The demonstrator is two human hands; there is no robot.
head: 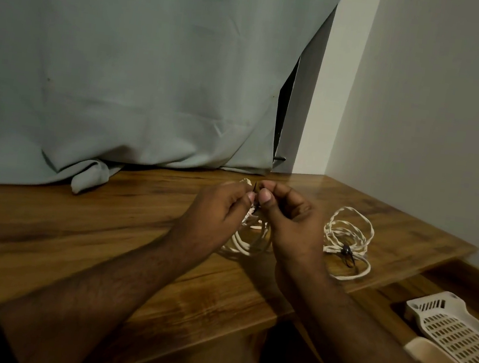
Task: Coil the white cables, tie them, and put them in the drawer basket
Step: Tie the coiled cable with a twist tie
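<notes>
- Your left hand [222, 209] and right hand [285, 218] pinch a black tie [255, 204] around the white cable coil [242, 242].
- Wooden desktop [102, 239] meets a grey curtain [126, 59] and a white wall [438, 116].

Wooden desk [87, 237], glossy brown grain. On it, right side: a coiled white cable [347, 241] bound with a dark tie [346, 251]. Centre: a second white cable [242, 242], loops resting on the surface. Rear left: curtain hem [89, 180] bunched on the desk.

left hand [222, 209] — bare, no sleeve | right hand [288, 221] — bare, hairy forearm
</notes>
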